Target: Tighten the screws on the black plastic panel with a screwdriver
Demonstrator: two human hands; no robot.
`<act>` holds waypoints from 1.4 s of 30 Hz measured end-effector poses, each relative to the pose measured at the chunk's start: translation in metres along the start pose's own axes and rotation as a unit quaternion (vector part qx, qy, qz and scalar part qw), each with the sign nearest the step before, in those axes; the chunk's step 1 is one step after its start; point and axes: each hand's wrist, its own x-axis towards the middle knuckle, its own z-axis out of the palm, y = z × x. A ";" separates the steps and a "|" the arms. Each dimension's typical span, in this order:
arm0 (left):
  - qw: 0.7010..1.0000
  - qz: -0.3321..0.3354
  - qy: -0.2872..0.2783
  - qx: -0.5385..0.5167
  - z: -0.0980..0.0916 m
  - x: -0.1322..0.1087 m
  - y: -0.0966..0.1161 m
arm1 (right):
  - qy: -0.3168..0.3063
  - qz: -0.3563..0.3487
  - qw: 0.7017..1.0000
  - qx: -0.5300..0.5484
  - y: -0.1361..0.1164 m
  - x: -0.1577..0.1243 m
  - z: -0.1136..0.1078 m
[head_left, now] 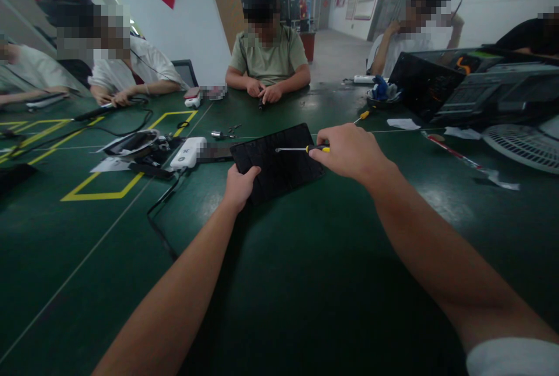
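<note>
A flat black rectangular panel (283, 172), perhaps a cover or tray, is tilted in front of me above the green table (305, 283). At its left edge my left hand (240, 187) grips it, thumb lying over the face. My right hand (349, 152) is closed round the yellow-and-black handle of a screwdriver (294, 149). The metal shaft points left across the panel, its tip over the upper middle of the face. Whether the tip touches the panel I cannot tell.
Left of the panel are a white power adapter (188, 153) with a cable and a black pouch-like item (135, 146). Small metal parts (222, 134) lie behind. To the right are a white fan grille (522, 146), paper scraps (402, 124) and a dark computer case (493, 88). People sit around the table.
</note>
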 end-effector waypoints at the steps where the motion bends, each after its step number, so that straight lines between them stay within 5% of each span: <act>1: 1.000 -0.001 0.001 0.001 0.000 0.000 0.000 | 0.000 0.000 1.000 0.000 0.000 0.000 0.000; 28: 1.000 -0.008 -0.008 -0.024 -0.001 0.001 -0.001 | 0.003 0.003 1.000 0.011 0.000 0.000 -0.001; 42: 0.994 -0.077 -0.076 -0.026 -0.005 0.011 0.011 | -0.029 0.007 0.999 0.013 0.008 0.000 -0.011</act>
